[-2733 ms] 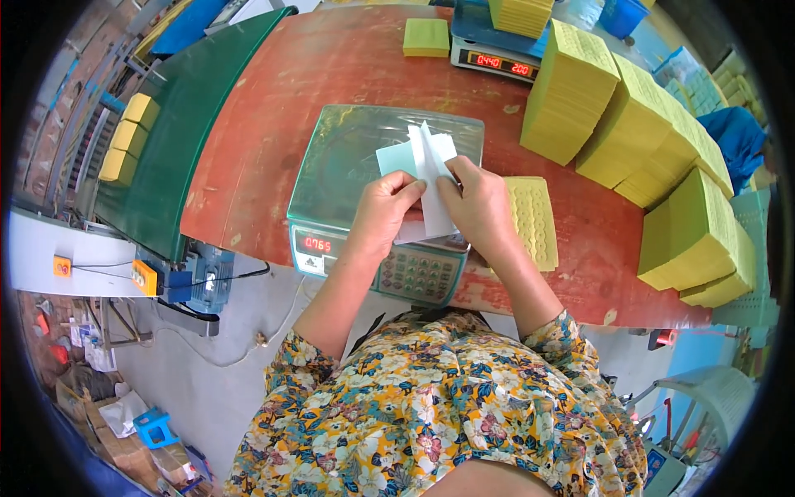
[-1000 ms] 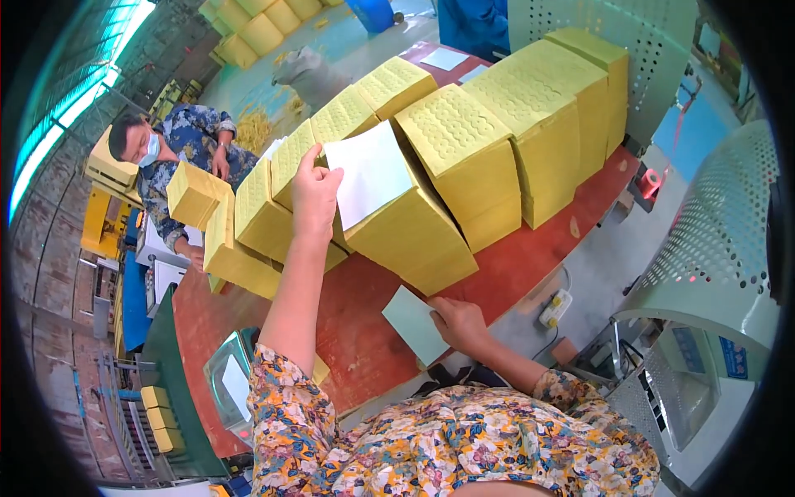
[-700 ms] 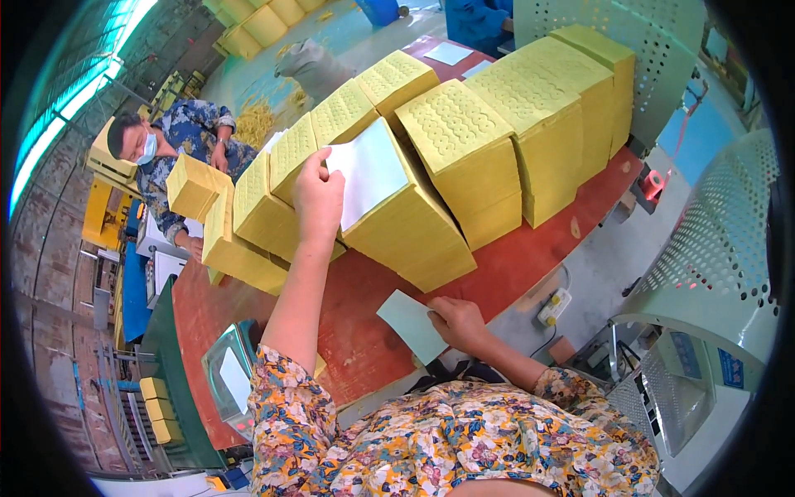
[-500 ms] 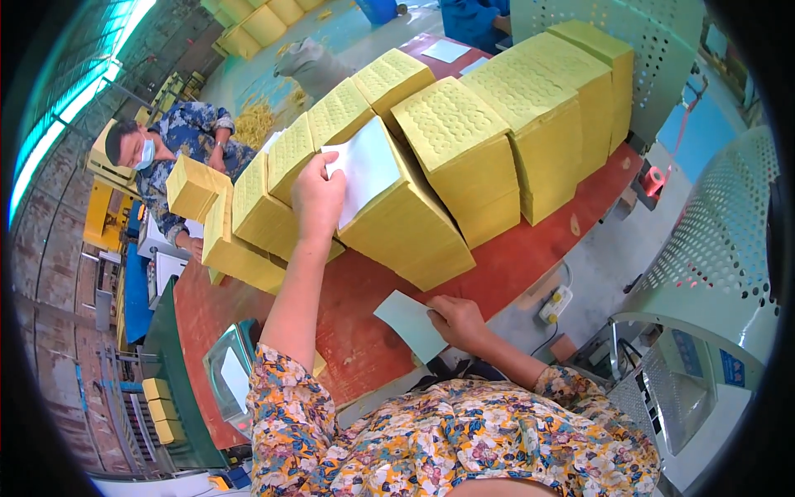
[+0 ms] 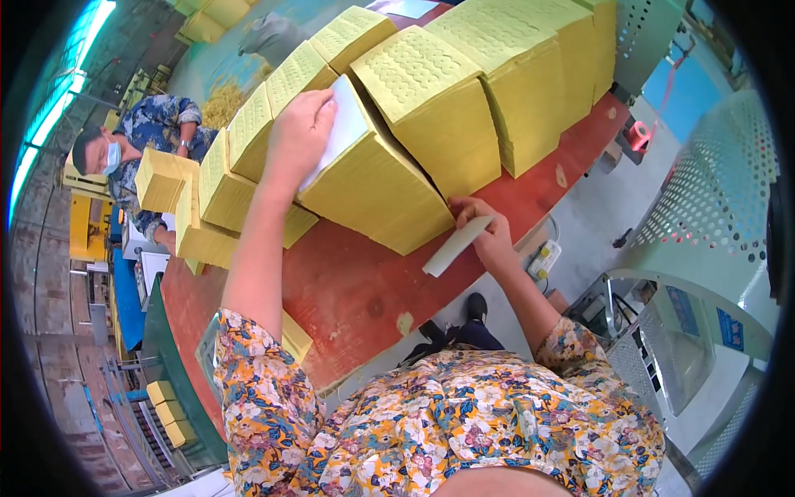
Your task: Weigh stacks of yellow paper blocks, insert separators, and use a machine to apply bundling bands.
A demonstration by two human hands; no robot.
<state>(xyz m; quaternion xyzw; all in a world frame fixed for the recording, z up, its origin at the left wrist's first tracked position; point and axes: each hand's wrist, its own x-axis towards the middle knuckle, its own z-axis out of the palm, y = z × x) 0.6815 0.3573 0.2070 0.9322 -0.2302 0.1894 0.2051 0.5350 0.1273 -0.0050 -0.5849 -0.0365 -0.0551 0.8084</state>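
Observation:
A tall stack of yellow paper (image 5: 381, 195) stands before me with a white sheet (image 5: 346, 124) on its top. My left hand (image 5: 300, 137) is closed over the far left edge of that stack, thumb on the sheet; its other fingers are partly hidden. Between the fingers of my right hand (image 5: 489, 236) is a pale card (image 5: 455, 246), seen nearly edge-on. That hand is at the stack's lower right corner, its fingertips at or very close to the paper. Embossed yellow stacks (image 5: 431, 108) stand close on the right, with smaller ones (image 5: 224, 186) to the left.
The stacks stand on a red table (image 5: 356, 306). Across it at left, a masked person (image 5: 161, 137) in camouflage is near the yellow blocks. A perforated metal guard (image 5: 704, 215) curves along my right. A power strip (image 5: 544, 259) lies beyond the table's right edge.
My right hand has moved up to the stack's lower corner, turning the card edge-on. My left hand has shifted from the sheet's corner to the stack's left edge. The view has shifted.

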